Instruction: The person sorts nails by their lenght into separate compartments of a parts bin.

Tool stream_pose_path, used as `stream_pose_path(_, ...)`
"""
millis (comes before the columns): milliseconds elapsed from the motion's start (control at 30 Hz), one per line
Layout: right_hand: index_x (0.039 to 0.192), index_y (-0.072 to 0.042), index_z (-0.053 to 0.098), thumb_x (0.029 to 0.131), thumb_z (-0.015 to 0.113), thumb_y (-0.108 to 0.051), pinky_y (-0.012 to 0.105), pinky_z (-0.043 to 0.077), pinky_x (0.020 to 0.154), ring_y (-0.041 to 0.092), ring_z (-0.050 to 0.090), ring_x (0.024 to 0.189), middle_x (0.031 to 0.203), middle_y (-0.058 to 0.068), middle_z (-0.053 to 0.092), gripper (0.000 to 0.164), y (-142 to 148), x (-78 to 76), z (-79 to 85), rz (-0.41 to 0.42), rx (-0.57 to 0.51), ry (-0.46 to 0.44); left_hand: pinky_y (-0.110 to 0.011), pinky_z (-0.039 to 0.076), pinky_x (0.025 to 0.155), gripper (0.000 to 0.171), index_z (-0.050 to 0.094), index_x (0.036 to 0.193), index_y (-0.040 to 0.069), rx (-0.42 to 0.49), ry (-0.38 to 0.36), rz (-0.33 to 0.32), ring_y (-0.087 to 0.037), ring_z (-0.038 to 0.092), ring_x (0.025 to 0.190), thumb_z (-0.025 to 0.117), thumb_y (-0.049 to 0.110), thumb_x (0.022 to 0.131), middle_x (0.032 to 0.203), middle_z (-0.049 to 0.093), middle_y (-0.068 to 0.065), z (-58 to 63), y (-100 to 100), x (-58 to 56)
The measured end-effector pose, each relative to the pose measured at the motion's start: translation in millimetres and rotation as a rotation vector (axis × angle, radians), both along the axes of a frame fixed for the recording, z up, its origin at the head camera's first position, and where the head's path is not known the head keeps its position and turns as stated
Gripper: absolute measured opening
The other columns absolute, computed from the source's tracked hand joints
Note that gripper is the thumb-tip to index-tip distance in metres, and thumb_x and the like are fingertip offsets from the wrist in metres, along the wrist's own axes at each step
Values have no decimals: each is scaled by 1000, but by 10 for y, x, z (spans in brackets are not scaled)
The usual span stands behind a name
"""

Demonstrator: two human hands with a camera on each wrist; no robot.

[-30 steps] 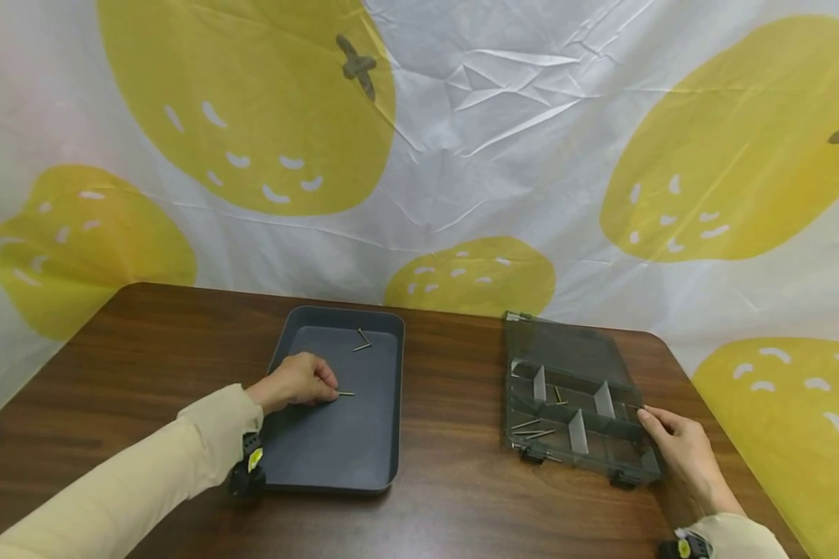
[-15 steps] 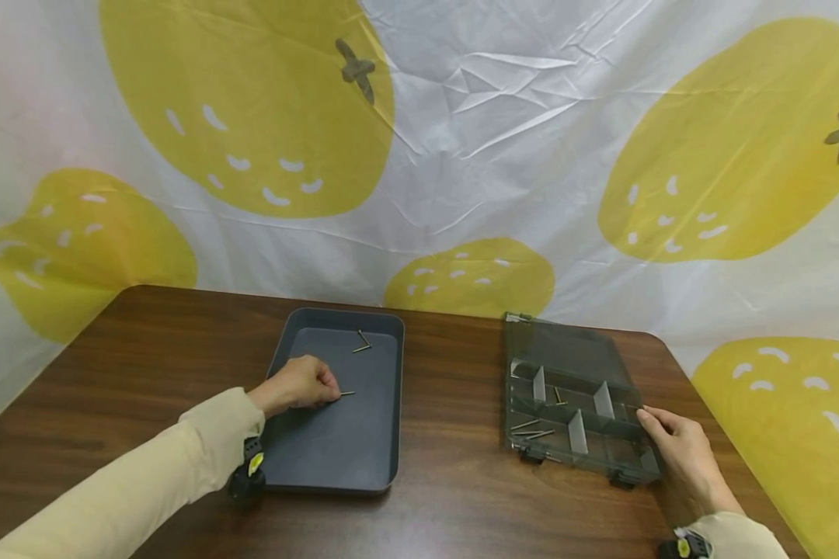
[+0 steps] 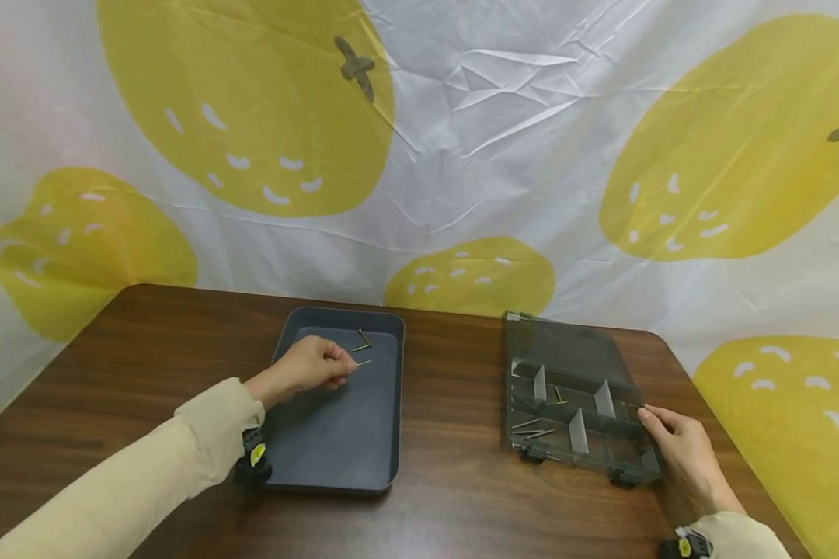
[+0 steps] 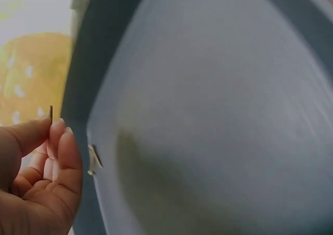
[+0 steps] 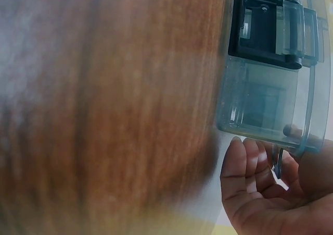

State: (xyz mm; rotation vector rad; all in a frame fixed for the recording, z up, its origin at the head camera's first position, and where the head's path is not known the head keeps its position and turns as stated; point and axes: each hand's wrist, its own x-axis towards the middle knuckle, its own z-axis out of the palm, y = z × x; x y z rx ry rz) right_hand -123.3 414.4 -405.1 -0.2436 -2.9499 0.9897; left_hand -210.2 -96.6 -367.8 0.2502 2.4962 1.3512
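My left hand pinches a thin brass-coloured screw between thumb and fingertips, just above the dark grey tray. In the left wrist view that screw points up from the fingertips. Two more screws lie at the tray's far end. On the right stands a smoky clear compartment box with its lid laid back. My right hand grips the box's right side, thumb over the rim and fingers against the outer wall.
Screws lie in the box's front left compartment, and others in a rear one. Pale dividers part the compartments. Black latches sit on the front wall. A lemon-print cloth hangs behind the wooden table.
My left hand has lifted the screw from the tray's middle and moved slightly away from me and to the right. The right hand and the box have stayed put.
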Motion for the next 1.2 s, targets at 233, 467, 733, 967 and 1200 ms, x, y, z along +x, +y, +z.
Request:
stream_pose_path(233, 132, 15, 42, 101, 36, -37, 59, 40, 91, 52, 41, 120, 131, 35, 43, 60, 5, 1, -5, 2, -4, -13, -35, 55, 75, 20, 66, 97, -6, 163, -2, 8, -13, 63, 72, 63, 12, 90, 81, 67, -9, 115, 269, -39)
stream_pose_path(467, 130, 16, 44, 101, 38, -34, 59, 41, 90, 52, 44, 118, 128, 36, 46, 58, 28, -20, -25, 3, 26, 14, -34, 55, 77, 23, 66, 104, -5, 285, -61, 18, -18, 64, 77, 63, 13, 91, 87, 68, -10, 182, 666, -34)
stream_pose_path(733, 128, 17, 45, 101, 40, -32, 57, 41, 91, 50, 44, 119, 128, 36, 46, 56, 19, -19, -35, -3, 1, 38, -31, 55, 73, 22, 65, 103, -7, 397, -92, 15, -4, 59, 62, 63, 10, 90, 78, 65, -2, 206, 1071, -15)
stream_pose_path(967, 128, 16, 46, 101, 40, -32, 54, 42, 90, 49, 46, 118, 128, 35, 48, 55, -15, -3, -19, -8, -6, 39, -21, 53, 62, 19, 66, 100, -9, 491, -99, 19, -4, 57, 59, 64, 5, 88, 80, 67, -12, 145, 1384, -29)
stream_pose_path(1200, 128, 17, 45, 101, 39, -32, 58, 41, 91, 51, 46, 117, 127, 36, 47, 56, 1, 2, -15, -2, 5, 39, -23, 55, 66, 20, 68, 100, -7, 516, -144, 18, -5, 58, 60, 65, 9, 88, 90, 69, -17, 97, 1674, -16)
